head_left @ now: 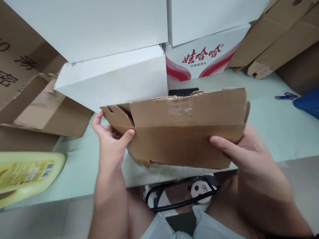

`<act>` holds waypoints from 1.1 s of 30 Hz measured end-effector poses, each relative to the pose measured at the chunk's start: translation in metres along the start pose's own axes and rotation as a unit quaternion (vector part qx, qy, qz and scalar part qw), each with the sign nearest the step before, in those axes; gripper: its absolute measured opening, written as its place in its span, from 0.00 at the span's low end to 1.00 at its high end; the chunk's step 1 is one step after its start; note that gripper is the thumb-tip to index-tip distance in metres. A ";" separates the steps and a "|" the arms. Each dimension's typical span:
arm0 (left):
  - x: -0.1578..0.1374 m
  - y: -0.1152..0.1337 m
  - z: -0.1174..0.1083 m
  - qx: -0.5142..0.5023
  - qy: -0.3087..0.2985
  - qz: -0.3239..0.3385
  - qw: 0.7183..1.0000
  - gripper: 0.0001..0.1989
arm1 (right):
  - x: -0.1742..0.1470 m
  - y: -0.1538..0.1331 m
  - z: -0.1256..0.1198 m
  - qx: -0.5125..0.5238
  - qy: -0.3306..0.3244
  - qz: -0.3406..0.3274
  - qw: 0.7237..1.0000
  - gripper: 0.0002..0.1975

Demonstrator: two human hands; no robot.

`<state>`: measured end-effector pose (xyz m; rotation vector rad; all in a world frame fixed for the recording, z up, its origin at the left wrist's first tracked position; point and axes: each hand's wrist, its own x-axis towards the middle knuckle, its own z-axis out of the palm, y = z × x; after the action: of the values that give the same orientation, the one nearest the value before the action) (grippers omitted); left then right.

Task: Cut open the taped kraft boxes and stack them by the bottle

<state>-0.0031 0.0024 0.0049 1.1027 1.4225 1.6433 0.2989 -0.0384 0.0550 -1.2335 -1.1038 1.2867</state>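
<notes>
A brown cardboard box (179, 144) is held up in front of me, between my two hands, over the table's front edge. Its upper flap carries a strip of clear tape, and its top edge looks torn. My left hand (111, 139) grips the left end, thumb on the near face and fingers around the side flap. At the right end my right hand (245, 147) clasps the box with its thumb on the near face; the other fingers are hidden behind the cardboard. What the box contains, if anything, cannot be seen.
White cartons (117, 79) and a red-and-white carton (199, 61) stack at the back. An open cardboard box (67, 116) and a yellow bottle (32, 174) are at left. Purple scissors (286, 96) and a blue object (309, 103) lie at right on the pale green table (281, 132).
</notes>
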 end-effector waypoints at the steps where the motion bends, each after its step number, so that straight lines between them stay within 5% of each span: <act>1: 0.001 0.002 0.000 -0.010 0.005 -0.006 1.000 0.54 | -0.001 0.000 -0.001 0.008 -0.007 -0.003 1.000 0.10; 9: 0.007 0.016 -0.009 -0.074 0.021 -0.032 0.997 0.31 | 0.009 0.007 -0.018 0.034 -0.032 -0.022 0.999 0.11; 28: 0.002 0.017 -0.008 -0.094 0.009 -0.045 0.994 0.27 | -0.005 -0.001 -0.001 0.054 0.065 0.010 0.996 0.12; 33: 0.001 0.016 -0.006 -0.095 0.011 -0.042 0.995 0.26 | -0.002 -0.003 -0.007 0.036 0.007 0.030 0.999 0.09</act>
<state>-0.0088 -0.0015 0.0206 0.9074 1.2785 1.6965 0.3056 -0.0401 0.0577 -1.2272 -1.0081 1.3490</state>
